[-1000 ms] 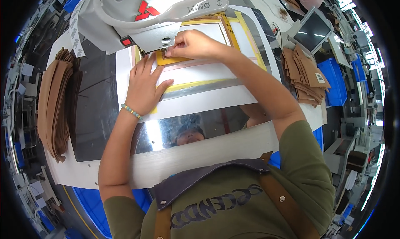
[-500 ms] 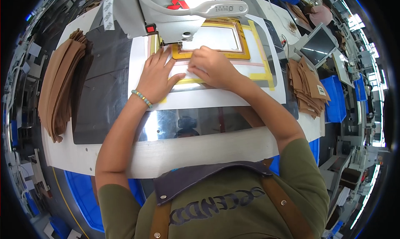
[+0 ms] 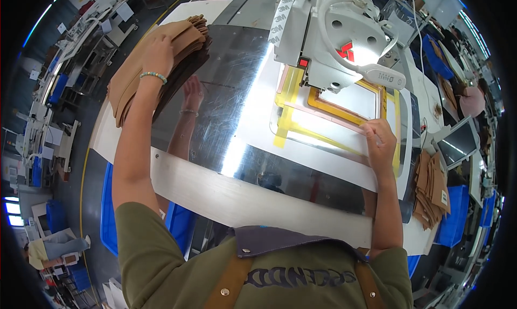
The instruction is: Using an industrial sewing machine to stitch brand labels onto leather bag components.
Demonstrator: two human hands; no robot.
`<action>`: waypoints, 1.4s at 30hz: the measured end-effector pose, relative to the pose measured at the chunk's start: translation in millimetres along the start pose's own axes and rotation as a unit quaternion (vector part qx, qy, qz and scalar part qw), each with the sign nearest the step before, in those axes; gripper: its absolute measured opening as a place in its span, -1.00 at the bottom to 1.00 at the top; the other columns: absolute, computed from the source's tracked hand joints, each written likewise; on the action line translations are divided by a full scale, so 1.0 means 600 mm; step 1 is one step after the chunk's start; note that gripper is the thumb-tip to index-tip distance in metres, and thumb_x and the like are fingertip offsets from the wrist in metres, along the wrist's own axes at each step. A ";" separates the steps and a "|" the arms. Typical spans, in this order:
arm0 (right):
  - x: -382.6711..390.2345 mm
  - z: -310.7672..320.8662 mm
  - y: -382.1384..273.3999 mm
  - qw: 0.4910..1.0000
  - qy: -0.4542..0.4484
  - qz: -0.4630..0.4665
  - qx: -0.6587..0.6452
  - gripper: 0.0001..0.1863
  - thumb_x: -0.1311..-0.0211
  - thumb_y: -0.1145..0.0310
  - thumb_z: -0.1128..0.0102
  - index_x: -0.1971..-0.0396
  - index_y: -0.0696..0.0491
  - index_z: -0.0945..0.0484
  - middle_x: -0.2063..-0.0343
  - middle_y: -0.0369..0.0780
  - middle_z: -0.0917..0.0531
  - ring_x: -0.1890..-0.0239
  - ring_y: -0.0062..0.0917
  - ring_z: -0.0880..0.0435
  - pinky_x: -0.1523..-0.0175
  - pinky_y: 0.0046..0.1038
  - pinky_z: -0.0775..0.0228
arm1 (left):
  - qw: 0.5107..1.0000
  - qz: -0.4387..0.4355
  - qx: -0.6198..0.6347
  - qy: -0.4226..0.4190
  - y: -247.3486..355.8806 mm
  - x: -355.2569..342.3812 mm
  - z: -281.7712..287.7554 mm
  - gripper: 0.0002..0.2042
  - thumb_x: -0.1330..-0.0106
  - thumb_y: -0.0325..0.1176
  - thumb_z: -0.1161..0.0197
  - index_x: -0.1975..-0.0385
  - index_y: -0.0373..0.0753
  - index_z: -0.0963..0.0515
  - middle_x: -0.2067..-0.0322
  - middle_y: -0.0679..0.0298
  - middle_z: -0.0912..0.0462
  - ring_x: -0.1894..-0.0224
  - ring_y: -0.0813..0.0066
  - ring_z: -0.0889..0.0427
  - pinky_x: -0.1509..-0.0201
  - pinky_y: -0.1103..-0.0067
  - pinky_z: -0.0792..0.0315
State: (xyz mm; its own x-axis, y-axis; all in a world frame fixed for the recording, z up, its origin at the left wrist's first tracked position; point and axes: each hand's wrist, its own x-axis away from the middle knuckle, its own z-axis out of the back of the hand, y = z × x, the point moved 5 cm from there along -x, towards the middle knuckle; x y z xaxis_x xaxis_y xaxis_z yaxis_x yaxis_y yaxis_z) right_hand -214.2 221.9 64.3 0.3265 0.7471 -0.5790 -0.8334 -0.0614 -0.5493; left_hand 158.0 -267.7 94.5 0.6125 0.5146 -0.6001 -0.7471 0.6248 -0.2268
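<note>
My left hand (image 3: 159, 54), with a beaded bracelet at its wrist, lies on top of a stack of brown fabric pieces (image 3: 132, 66) at the left. Its fingers reach over the top piece; their tips are hard to see. My right hand (image 3: 380, 142) is closed, thumb and fingers curled at the near right corner of a yellow rectangular frame (image 3: 339, 115). That frame lies on a clear template with yellow tape (image 3: 288, 125), over a white sheet (image 3: 253, 128). The white sewing machine head (image 3: 336, 56) hides part of the frame's far side.
A polished dark metal plate (image 3: 215, 88) covers much of the worktable and mirrors my left arm. Several brown pieces (image 3: 430, 185) are piled at the right, beside a blue bin (image 3: 453, 214) and a monitor (image 3: 455, 147). Another person (image 3: 474, 100) is at the far right.
My left hand has left the template and moved left onto the brown stack. My right hand has shifted to the frame's near right corner. The view has turned left.
</note>
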 end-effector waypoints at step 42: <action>-0.008 -0.063 -0.125 0.970 -0.197 0.138 0.028 -0.89 -0.30 0.43 -0.39 0.24 0.12 -0.72 0.21 -0.18 -0.72 0.12 -0.27 -0.67 0.00 -0.26 -0.50 | 0.942 -0.214 0.253 -0.055 0.226 0.119 0.125 -0.93 -0.27 -0.53 -0.29 0.30 -0.32 -0.55 0.07 0.10 -0.72 0.08 0.06 -0.67 -0.01 0.26 -0.62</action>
State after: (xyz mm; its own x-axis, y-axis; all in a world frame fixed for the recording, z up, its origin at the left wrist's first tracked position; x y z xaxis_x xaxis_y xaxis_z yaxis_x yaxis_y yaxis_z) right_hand -136.6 197.7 85.4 -0.0989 0.9030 -0.4181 -0.8917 -0.2670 -0.3656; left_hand 119.8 -101.9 78.2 0.8737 0.1926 -0.4466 -0.2244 0.9743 -0.0187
